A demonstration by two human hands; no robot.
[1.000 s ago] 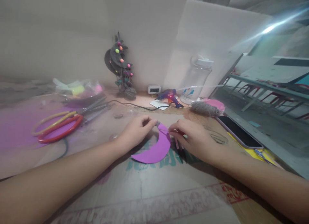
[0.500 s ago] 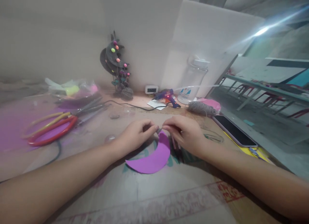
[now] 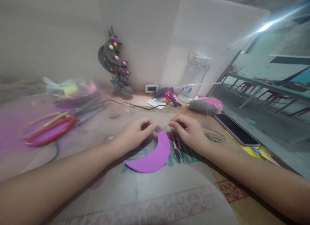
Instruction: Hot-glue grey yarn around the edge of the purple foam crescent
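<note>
A purple crescent moon cutout (image 3: 155, 157), foam or card, has grey yarn (image 3: 158, 129) wound round its upper tip. My left hand (image 3: 139, 129) pinches that wrapped tip between thumb and fingers. Just to the right, my right hand (image 3: 186, 129) is closed on the yarn's strand, which stretches between the two hands. Small thread snips (image 3: 178, 146) lie on the cardboard beside the crescent, their handles partly under my right hand.
Red-and-yellow-handled scissors (image 3: 52, 129) lie at left near plastic bags (image 3: 72, 87). Behind are a decorated grey crescent (image 3: 113, 62), small clock (image 3: 151, 88), glue gun (image 3: 169, 96), and bottle (image 3: 193, 78). A grey yarn ball (image 3: 202, 107) and phone (image 3: 237, 129) sit at right.
My right hand has drawn slightly away to the right, and the yarn now shows taut between my hands. More of the thread snips is uncovered. The left hand still grips the tip.
</note>
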